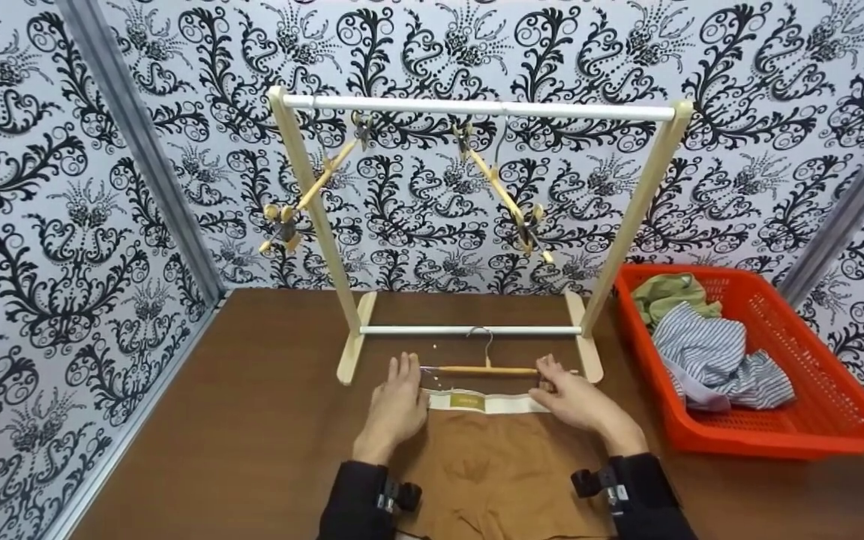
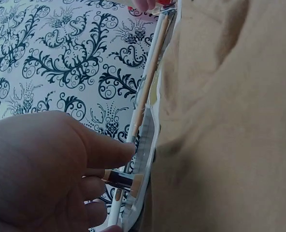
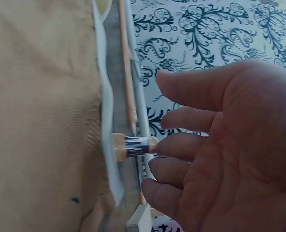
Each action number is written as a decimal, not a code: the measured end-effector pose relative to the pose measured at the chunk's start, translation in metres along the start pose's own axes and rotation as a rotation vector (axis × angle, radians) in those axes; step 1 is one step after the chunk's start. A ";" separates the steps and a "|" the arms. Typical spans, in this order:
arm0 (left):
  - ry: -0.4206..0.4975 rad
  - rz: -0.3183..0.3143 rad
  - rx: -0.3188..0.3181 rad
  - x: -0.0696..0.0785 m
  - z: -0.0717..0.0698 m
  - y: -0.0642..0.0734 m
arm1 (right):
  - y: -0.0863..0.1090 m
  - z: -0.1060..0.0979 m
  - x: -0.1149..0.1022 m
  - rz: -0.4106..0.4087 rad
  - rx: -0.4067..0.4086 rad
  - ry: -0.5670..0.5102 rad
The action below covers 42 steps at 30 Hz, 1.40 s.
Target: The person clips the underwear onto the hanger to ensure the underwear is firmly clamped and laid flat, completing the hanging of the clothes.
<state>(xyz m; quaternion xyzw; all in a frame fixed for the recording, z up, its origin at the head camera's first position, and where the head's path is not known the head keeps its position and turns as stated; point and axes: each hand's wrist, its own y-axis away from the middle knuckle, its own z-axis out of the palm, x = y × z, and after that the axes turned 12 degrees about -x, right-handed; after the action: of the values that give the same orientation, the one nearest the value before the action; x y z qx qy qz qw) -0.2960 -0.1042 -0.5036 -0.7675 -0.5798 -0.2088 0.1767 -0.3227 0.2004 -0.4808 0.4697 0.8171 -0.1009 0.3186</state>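
A pair of brown shorts [image 1: 477,457] with a white waistband [image 1: 507,403] lies flat on the brown table. Just beyond the waistband is a wooden clip hanger [image 1: 469,369], its metal hook upward. My left hand [image 1: 394,405] is at the hanger's left end. There its thumb lies on the bar and its curled fingers hold around the left clip [image 2: 124,181], beside the waistband edge. At the other end, my right hand [image 1: 571,397] touches the right clip [image 3: 133,146] with its fingertips, the thumb apart from it in the right wrist view.
Behind the shorts stands a wooden garment rack [image 1: 477,107] with a white top rail. Two more clip hangers [image 1: 327,172] hang from it. A red basket [image 1: 769,442] at right holds a striped garment [image 1: 702,345] and a green garment [image 1: 672,296]. Patterned walls surround the table [image 1: 252,420].
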 end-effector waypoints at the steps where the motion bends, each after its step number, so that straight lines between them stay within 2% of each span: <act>1: 0.015 -0.008 -0.013 -0.001 0.001 0.000 | 0.000 0.001 0.001 0.005 -0.008 -0.006; 5: 0.074 -0.041 -0.071 -0.003 0.003 0.001 | -0.001 0.005 0.003 0.018 -0.023 -0.022; 8: 0.082 -0.058 -0.094 -0.004 0.005 0.001 | -0.001 0.007 0.004 0.030 -0.033 -0.018; 17: 0.033 -0.092 -0.079 -0.007 0.010 0.002 | -0.002 0.010 0.005 0.016 -0.060 -0.021; 24: 0.020 -0.102 -0.085 -0.007 0.010 0.003 | 0.002 0.015 0.005 0.022 -0.198 -0.024; 26: 0.017 -0.103 -0.091 -0.007 0.010 0.002 | 0.002 0.016 0.005 0.037 -0.211 -0.017; 30: 0.022 -0.097 -0.109 -0.007 0.008 0.002 | 0.001 0.017 0.006 0.048 -0.203 0.007; 34: 0.072 -0.093 -0.135 -0.010 0.001 0.006 | -0.001 0.017 0.002 0.052 -0.173 0.031; 39: 0.118 -0.140 -0.164 -0.014 -0.013 0.011 | 0.003 0.013 -0.012 0.050 -0.130 0.066; 42: 0.119 -0.138 -0.146 -0.017 -0.020 0.011 | 0.006 0.008 -0.023 0.013 -0.110 0.083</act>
<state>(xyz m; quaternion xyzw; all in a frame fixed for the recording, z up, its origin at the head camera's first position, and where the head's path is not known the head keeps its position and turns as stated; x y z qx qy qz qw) -0.2913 -0.1310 -0.4958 -0.7228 -0.6030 -0.3075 0.1396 -0.3059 0.1842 -0.4718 0.4604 0.8309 -0.0342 0.3105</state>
